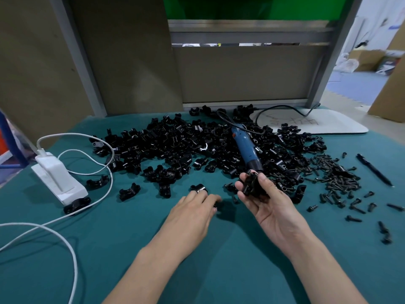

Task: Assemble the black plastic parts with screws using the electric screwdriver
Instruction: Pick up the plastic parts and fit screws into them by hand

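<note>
Right hand [260,194] was palm-up, fingers curled around a small clump of black plastic parts [254,185], held just above the tabletop [219,249]. Couldn't tell how many pieces were in the clump, or whether a screw was among them.

Left hand [192,210] lay palm-down on the green cloth, fingers spread and flat, nothing gripped. Its fingertips were touching a single black clamp piece [199,188] and a small dark part sat right at the fingertip edge.

Main pile of black parts [186,145] was spread across the middle of the tabletop, beyond both hands. Electric screwdriver [246,148], blue body with black nose, was lying on top of the pile, tip pointing toward the right hand, its black cord [274,110] looping off to the back right.

Loose black screws [337,174] were scattered right of the pile, a few strays nearer the front edge. Black pen [373,170] lay beyond them, far right.

White charger block [58,178] with a white cable [72,255] sat at the left; a couple of clamp pieces rested against its base.
</note>
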Motion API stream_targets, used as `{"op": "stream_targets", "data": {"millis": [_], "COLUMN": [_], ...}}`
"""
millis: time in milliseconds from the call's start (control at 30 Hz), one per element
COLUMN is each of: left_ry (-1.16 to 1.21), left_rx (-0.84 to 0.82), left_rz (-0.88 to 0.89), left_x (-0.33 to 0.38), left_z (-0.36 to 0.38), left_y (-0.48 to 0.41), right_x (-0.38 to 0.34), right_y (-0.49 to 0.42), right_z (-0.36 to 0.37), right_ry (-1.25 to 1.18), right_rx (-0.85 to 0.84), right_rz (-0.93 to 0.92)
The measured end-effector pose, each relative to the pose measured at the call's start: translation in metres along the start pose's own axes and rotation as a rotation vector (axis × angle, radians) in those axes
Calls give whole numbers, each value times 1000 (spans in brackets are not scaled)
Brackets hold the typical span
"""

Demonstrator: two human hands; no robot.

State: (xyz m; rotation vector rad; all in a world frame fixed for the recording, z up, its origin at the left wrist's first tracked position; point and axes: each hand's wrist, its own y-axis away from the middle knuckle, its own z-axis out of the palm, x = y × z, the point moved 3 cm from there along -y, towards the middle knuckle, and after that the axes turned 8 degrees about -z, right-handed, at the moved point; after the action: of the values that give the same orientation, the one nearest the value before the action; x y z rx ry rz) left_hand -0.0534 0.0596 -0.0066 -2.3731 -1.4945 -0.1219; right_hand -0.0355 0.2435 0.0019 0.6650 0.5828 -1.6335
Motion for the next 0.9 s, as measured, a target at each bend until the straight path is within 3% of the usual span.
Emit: {"op": "stream_targets", "data": {"millis": [133, 400, 467, 667, 767, 900], "left_ry": [-44, 91, 234, 1121, 1263, 1250], "left_rx": [-4, 24, 45, 168, 146, 109], "left_rz": [23, 19, -26, -230, -281, -324], "left_x": [-2, -3, -2, 18, 28, 33], "left_z": [2, -5, -9, -18, -10, -3], "left_y": [0, 1, 1, -1, -4, -3], "right_x": [-1, -2, -1, 7, 8, 8], "right_y": [1, 2, 2, 2, 2, 3], "right_z": [1, 2, 1, 3, 5, 7], "right_ry": [-8, -6, 0, 50, 88, 127], "right_rx": [-2, 2, -5, -43, -63, -81], "right_rz": [-1, 13, 17, 69, 66, 62]}}
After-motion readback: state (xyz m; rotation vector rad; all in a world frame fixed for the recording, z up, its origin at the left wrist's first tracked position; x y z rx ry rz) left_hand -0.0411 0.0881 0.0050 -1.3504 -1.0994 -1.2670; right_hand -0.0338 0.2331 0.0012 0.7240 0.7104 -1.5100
